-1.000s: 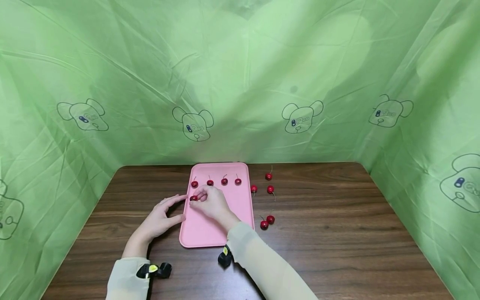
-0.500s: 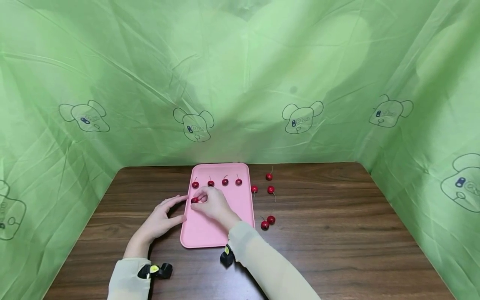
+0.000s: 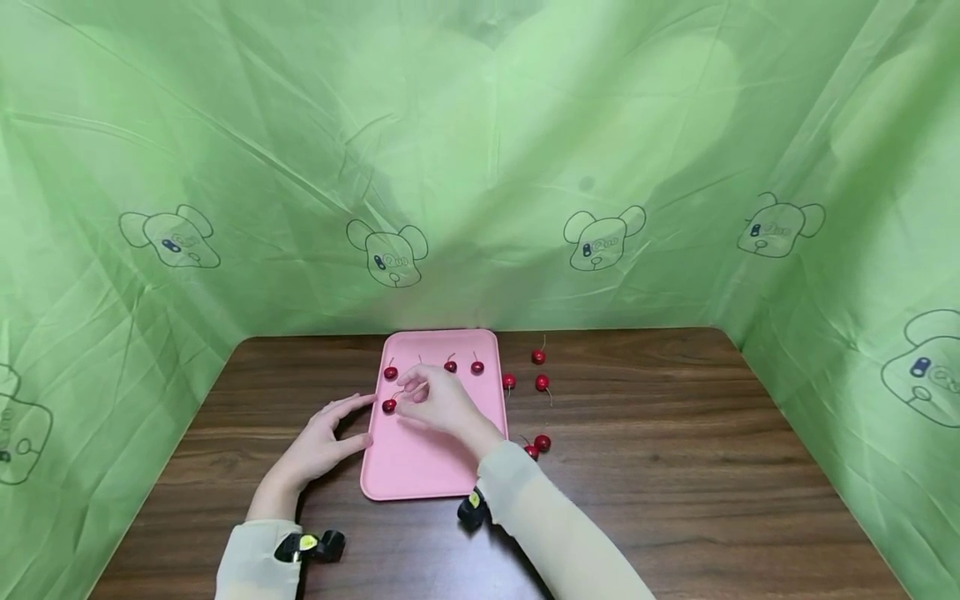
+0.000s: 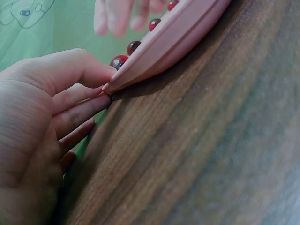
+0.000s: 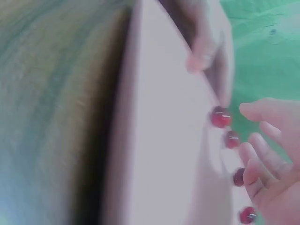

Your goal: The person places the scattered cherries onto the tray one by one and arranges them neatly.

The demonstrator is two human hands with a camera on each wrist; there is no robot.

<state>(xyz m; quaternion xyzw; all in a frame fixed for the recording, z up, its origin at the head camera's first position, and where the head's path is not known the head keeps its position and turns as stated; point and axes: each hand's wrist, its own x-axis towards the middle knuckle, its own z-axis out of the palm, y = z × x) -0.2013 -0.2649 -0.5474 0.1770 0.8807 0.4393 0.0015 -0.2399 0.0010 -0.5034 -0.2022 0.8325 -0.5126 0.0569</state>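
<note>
Cherry-laying step: right hand [image 3: 442,400] hovers relaxed and empty just beside the cherry [image 3: 388,406] at the pink tray's [image 3: 420,475] left edge, left hand [image 3: 322,442] steadying that rim with straight fingers; next, probably fetching a loose cherry [image 3: 542,382] from the desk [image 3: 675,467] beside the tray's right edge.

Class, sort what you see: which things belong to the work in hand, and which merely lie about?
In use: flat pink plastic tray; small red cherries on it; loose cherries beside it; left hand; right hand.
Lying about: dark wooden table; green printed cloth.

Glossy red cherries [image 3: 389,406] sit on a smooth matt pink plastic tray [image 3: 420,467], atop a dark wood-grain table [image 3: 675,467].
</note>
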